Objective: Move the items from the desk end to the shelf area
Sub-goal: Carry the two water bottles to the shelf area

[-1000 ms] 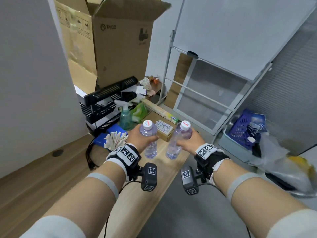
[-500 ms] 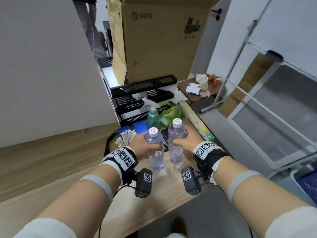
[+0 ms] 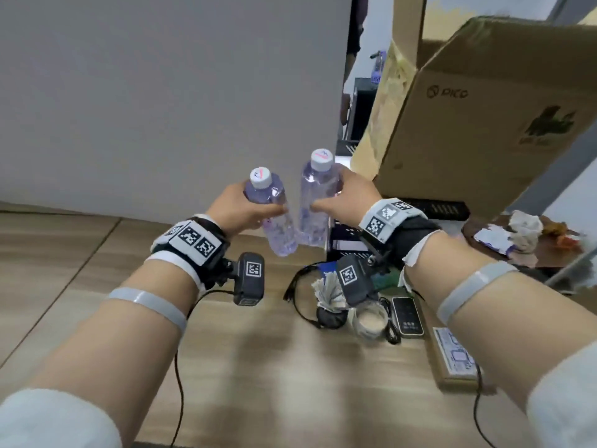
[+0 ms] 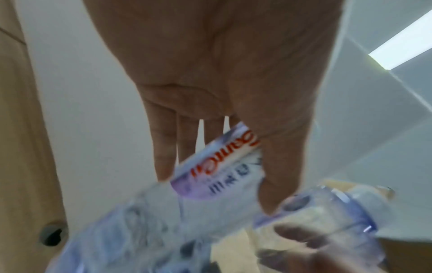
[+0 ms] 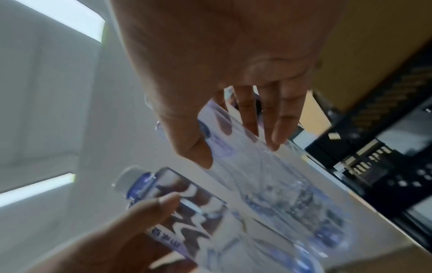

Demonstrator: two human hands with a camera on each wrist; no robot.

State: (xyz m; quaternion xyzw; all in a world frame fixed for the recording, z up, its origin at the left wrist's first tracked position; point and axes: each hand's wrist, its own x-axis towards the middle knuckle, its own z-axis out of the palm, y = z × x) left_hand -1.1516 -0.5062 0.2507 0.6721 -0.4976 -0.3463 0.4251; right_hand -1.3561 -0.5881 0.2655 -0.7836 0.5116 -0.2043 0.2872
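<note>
Two clear water bottles with white caps are held up side by side above the wooden desk (image 3: 258, 367). My left hand (image 3: 245, 206) grips the left bottle (image 3: 274, 221) round its middle, and the bottle tilts a little. The right bottle (image 3: 315, 202) stands higher, with my right hand (image 3: 344, 197) wrapped round it. The bottoms of the two bottles nearly touch. In the left wrist view my fingers (image 4: 168, 147) curl round the labelled bottle (image 4: 163, 212). The right wrist view shows my right hand (image 5: 222, 83) round its bottle (image 5: 268, 175), and the other bottle (image 5: 187, 203) beside it.
A large cardboard box (image 3: 484, 124) sits on a black rack (image 3: 433, 208) at the right. On the desk lie a phone (image 3: 407, 315), a tape roll (image 3: 370, 321), a bundle of sticks (image 3: 328, 289), cables and a flat carton (image 3: 454, 357). A white partition (image 3: 161, 92) stands ahead.
The view has swung left toward the partition. Both hands have lifted their bottles higher off the desk and carried them left, still gripping them.
</note>
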